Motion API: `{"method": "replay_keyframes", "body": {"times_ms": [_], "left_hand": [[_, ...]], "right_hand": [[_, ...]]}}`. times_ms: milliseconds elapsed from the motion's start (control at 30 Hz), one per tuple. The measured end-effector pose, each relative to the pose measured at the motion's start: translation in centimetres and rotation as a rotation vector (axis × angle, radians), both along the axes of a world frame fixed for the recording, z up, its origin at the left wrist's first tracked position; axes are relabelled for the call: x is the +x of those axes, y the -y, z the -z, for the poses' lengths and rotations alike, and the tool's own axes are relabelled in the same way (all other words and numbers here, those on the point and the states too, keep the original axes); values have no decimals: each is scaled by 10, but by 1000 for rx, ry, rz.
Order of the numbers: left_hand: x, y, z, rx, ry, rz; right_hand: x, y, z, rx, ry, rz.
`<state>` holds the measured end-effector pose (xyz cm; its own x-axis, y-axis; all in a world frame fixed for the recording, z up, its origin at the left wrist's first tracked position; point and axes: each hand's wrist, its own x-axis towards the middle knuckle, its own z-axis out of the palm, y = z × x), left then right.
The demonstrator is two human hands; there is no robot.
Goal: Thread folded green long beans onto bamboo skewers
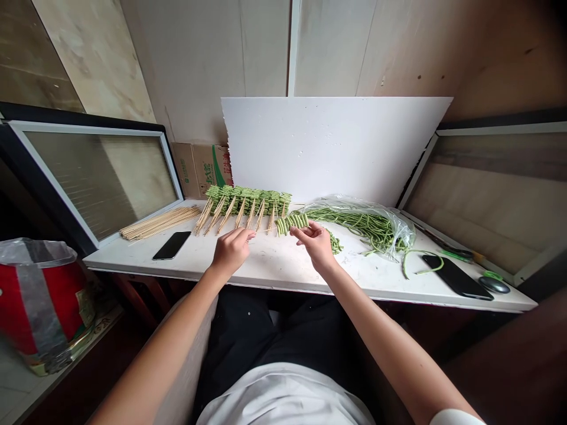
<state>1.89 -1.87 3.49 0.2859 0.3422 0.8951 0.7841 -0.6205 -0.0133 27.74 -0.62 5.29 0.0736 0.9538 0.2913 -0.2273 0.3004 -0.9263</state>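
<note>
Over the white table, my left hand (232,250) pinches the plain end of a thin bamboo skewer. Toward its other end, a row of cut green bean pieces (291,224) is threaded side by side. My right hand (317,243) has thumb and fingers closed at the right end of that row. Behind my hands, finished bean skewers (248,198) lie stacked with their bare sticks pointing toward me. A small pile of cut bean pieces (334,243) lies on the table just past my right hand, partly hidden by it.
Long green beans (354,219) spill from a clear plastic bag (401,227). Bare bamboo skewers (155,223) lie at left near a phone (172,245). Another phone (456,277) and a dark mouse-like object (494,285) sit at right. A white board (332,147) stands behind.
</note>
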Motion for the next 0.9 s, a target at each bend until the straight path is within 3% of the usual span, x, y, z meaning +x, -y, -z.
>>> {"method": "replay_keyframes", "body": {"times_ms": [167,433,567,700,800,900], "left_hand": [[1,-1,1,-184,-54,-47],[-2,-2,1,-330,-93,-10],[-10,-4,-1,-350,-86,-10],[-22,-10,1,-406,-94,-44],[-30,-17,8,-457,-109,-92],[-36,-24,19,-519,-113,-105]], "right_hand": [[12,-13,5,6,-30,45],[21,-25,6,100,-95,-46],[31,-28,5,135,93,-99],[51,-35,3,235,432,-62],[63,-40,2,289,696,-7],[63,-40,4,302,818,-38]]}}
